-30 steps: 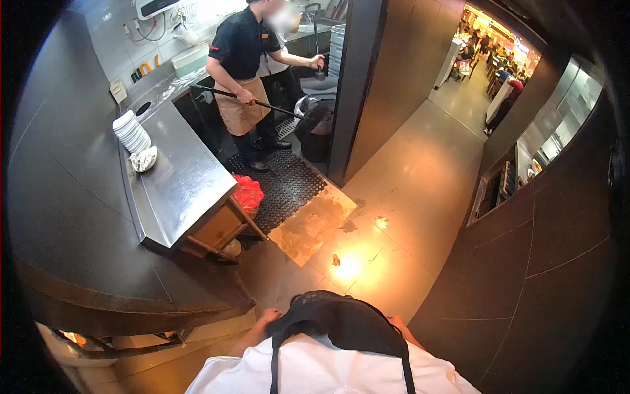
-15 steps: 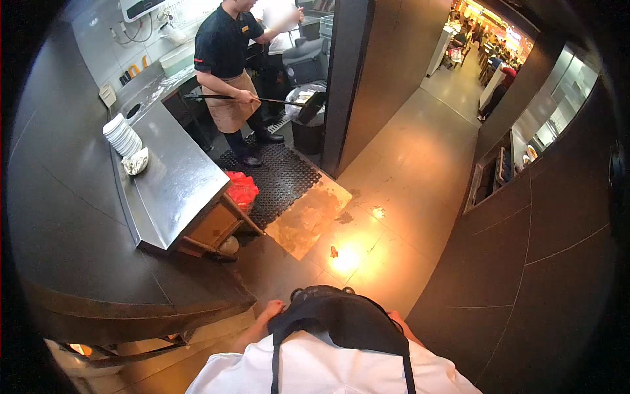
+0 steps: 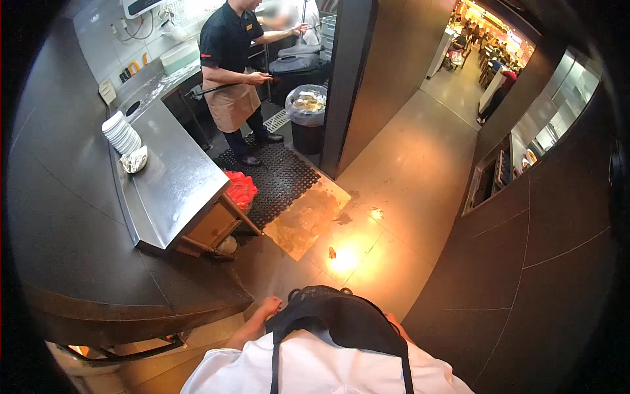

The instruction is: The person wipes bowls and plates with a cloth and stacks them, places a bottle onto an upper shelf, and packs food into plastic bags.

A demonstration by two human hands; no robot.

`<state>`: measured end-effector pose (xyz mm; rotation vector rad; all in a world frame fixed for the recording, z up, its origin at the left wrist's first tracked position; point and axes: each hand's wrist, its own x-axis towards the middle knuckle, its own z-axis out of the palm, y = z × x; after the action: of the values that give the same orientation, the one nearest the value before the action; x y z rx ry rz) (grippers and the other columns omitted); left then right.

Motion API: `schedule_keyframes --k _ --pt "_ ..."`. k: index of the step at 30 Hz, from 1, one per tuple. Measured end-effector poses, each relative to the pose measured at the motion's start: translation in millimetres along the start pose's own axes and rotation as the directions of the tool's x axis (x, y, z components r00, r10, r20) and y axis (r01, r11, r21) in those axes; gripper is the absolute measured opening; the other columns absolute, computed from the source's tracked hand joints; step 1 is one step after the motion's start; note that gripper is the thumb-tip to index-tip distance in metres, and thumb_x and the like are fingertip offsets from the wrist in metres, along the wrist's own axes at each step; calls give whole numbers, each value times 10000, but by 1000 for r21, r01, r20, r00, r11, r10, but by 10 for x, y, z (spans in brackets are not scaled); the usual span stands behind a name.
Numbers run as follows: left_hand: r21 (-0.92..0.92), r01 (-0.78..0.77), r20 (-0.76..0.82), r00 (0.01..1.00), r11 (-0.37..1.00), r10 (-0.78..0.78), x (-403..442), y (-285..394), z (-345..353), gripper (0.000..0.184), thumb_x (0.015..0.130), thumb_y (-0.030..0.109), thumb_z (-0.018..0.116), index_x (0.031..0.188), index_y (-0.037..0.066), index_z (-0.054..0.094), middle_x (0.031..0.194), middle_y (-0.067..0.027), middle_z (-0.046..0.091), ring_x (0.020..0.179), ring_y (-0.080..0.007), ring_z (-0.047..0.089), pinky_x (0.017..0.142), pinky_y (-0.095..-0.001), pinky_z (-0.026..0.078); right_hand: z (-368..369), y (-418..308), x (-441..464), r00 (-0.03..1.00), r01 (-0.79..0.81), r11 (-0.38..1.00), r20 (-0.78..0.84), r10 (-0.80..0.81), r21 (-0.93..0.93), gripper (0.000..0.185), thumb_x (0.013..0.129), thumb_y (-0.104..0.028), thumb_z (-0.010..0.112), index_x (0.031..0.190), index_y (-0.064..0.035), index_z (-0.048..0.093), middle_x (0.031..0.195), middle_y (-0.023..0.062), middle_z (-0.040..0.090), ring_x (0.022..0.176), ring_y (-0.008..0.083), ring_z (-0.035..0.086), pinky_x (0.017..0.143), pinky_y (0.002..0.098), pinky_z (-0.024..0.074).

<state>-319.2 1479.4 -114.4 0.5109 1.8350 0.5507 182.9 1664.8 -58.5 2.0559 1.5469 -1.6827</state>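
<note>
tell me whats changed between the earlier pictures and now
The co-worker's hand has moved up, still gripping the long black handle. The dark pan end has left the bin, so the scraps in its clear liner now show. The wearer's left hand stays beside the apron, and the stacked plates remain on the steel counter.

From the left hand (image 3: 271,306) a way goes to the far side along the tiled floor (image 3: 400,190), between the partition (image 3: 351,92) and the right wall (image 3: 558,276); at the left, the steel counter (image 3: 174,174) blocks, and farther stand a co-worker (image 3: 230,79) and a bin (image 3: 307,136)
</note>
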Motion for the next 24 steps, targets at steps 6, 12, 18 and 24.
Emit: schedule_keyframes --k 6,12,18,24 --pt "142 -94 7 996 985 94 19 -72 0 286 922 319 637 1010 71 748 883 -119 749 649 -202 688 557 -361 525 25 -168 32 999 -34 986 -24 30 -163 375 895 -336 716 1095 -22 757 935 86 749 847 197 676 772 363 513" --pt "263 -186 1 981 947 193 190 -354 55 338 896 381 633 1035 106 773 911 -104 764 773 -219 710 710 -379 548 -25 -235 167 1000 -2 972 22 7 -236 401 890 -369 713 1116 -40 753 968 99 753 893 200 688 807 369 516" --pt "288 -55 -2 998 956 58 112 -309 65 375 910 401 616 1111 119 757 944 -93 767 794 -228 710 735 -383 547 -97 -575 60 992 107 931 93 -79 -348 465 934 -386 584 1145 7 716 1085 238 726 1044 353 688 885 473 495" --pt "174 -65 -1 998 983 66 26 -304 77 361 922 350 623 1109 66 745 906 -95 754 738 -207 692 671 -362 538 -116 -190 528 991 124 925 101 -93 -359 448 872 -436 702 1153 -91 749 1026 135 757 945 238 713 863 373 535"
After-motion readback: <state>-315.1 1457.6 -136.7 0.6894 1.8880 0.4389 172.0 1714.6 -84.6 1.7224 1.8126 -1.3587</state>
